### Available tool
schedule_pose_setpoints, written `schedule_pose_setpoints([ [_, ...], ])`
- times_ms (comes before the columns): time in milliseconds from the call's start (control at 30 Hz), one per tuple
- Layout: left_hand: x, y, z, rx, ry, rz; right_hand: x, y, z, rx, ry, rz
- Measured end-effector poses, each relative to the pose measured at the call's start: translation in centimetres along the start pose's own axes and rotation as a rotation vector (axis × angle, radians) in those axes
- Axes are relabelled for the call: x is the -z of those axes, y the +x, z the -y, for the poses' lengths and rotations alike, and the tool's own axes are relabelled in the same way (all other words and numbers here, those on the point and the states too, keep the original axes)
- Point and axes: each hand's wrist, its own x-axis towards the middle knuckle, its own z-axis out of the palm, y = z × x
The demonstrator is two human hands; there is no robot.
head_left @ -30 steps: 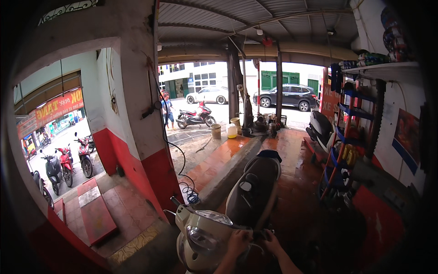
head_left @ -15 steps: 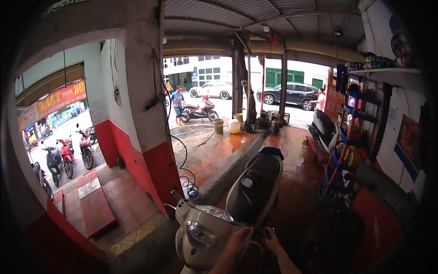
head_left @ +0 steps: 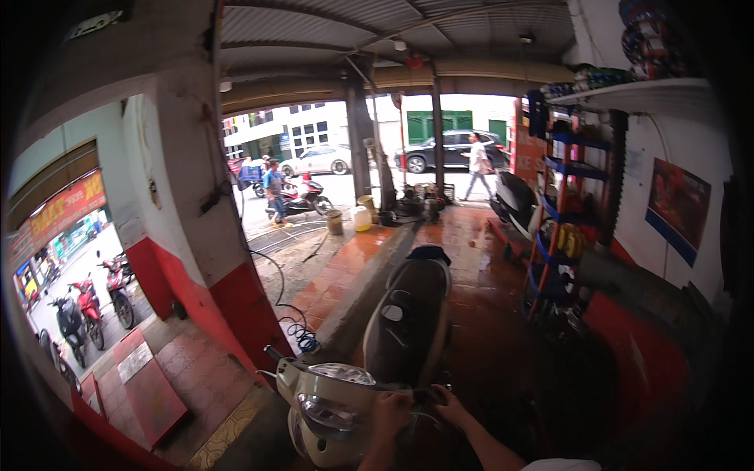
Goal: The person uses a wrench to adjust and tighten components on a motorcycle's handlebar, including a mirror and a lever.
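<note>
A cream scooter stands close in front of me, its headlight side toward me and its dark seat stretching away. My left hand is closed at the inner part of the handlebar on the picture's right side. Just to its right, my right hand has its fingers curled at the dark outer end of the same handlebar. The hands are a little apart, with a dark piece showing between them. Shadow and the fingers themselves hide the small parts they grip. A thin lever-like piece curves below the hands.
At right stand a red-and-blue shelf rack and another scooter. A red-and-white pillar rises at left, beside a coiled hose. Buckets and a yellow-liquid jug sit near the entrance. A person walks outside.
My view has swung, so the scooter and room sit further left in the picture. Both hands stay at the handlebar. The person in a light top outside has walked left, before the dark car.
</note>
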Motion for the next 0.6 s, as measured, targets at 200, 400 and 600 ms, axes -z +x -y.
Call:
schedule_pose_setpoints([
  [200,1.8,1.2,-1.4,-0.103,-0.008,0.013,-0.6,1.4,-1.6,0.102,0.004,0.098],
  [400,0.7,3.1,-3.6,-0.394,-0.035,0.027,0.1,-0.3,-2.7,0.049,0.022,0.005],
  [600,4.2,2.0,-6.9,-0.142,-0.217,0.221,2.8,-10.3,-0.7,-0.047,0.034,-0.101],
])
